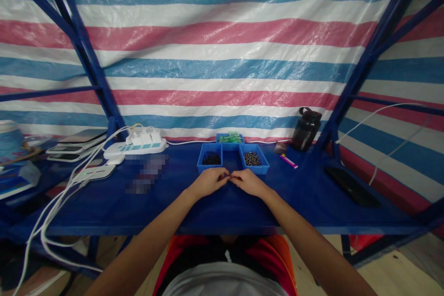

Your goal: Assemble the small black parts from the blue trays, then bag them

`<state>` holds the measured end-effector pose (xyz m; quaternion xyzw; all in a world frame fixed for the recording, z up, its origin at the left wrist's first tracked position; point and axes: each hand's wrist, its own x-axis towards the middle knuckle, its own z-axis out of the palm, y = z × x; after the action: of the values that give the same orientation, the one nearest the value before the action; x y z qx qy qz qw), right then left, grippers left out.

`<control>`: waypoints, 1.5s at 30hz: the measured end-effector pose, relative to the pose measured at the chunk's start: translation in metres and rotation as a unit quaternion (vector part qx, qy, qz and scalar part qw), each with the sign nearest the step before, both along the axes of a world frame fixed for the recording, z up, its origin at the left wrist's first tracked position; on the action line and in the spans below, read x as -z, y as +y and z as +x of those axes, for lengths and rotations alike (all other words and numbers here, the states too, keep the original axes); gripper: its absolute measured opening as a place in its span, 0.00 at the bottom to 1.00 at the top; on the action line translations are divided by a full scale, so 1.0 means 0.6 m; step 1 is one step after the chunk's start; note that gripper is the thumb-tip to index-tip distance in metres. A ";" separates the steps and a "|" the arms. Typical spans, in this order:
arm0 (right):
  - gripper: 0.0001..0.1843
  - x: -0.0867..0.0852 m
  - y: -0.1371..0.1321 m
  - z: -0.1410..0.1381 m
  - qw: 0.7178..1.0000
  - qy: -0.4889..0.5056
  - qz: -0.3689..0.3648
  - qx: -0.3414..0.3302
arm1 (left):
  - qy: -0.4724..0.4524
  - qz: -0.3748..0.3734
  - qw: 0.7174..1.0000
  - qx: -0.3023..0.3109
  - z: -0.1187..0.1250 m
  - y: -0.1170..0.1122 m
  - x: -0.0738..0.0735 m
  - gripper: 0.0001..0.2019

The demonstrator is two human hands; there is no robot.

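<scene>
My left hand (209, 181) and my right hand (248, 181) rest close together on the blue table (298, 199), fingertips nearly meeting in a pinch over something too small to make out. Just beyond them stand three small blue trays: a left tray (210, 158) with dark small parts, a right tray (253, 158) with dark grey small parts, and a rear tray (230, 138) with green pieces.
A dark bottle (306, 128) stands at the back right, a pink and white marker (288, 161) beside it. A white power strip (135, 146) with cables sits left, near phones (74, 145). A black flat object (351, 187) lies right. A striped tarp hangs behind.
</scene>
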<state>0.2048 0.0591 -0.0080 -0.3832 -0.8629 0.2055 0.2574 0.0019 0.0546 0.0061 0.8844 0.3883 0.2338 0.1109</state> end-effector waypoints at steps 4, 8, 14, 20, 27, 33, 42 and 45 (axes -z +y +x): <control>0.11 -0.003 -0.002 -0.002 1.000 0.012 -0.011 -0.017 | -0.013 0.000 0.999 0.030 0.000 -0.003 -0.003 0.09; 0.13 0.000 0.000 -0.001 0.999 0.017 -0.009 -0.028 | -0.007 0.014 1.000 0.025 -0.001 0.003 0.002 0.07; 0.13 0.004 0.003 -0.002 0.999 0.015 -0.018 -0.023 | -0.016 0.029 0.999 0.033 -0.002 0.005 0.007 0.06; 0.10 -0.004 -0.003 -0.003 0.999 0.026 -0.032 -0.006 | -0.026 -0.020 0.999 0.004 -0.004 0.005 0.007 0.05; 0.15 -0.006 -0.005 -0.003 0.999 0.027 -0.029 0.009 | -0.008 -0.002 1.000 0.010 -0.004 0.011 0.010 0.06; 0.12 -0.004 -0.003 -0.002 0.999 0.021 -0.032 0.030 | 0.021 -0.009 1.000 -0.007 -0.006 0.016 0.018 0.08; 0.09 0.001 0.003 0.003 1.000 0.002 -0.005 0.024 | 0.005 0.038 0.999 -0.004 -0.005 0.016 0.018 0.09; 0.07 0.005 0.005 0.001 1.000 -0.006 -0.003 0.014 | 0.002 0.049 0.999 0.016 -0.003 0.010 0.013 0.08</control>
<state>0.2055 0.0619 -0.0111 -0.3973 -0.8583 0.2019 0.2544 -0.0001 0.0607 -0.0018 0.8954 0.3626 0.2488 0.0702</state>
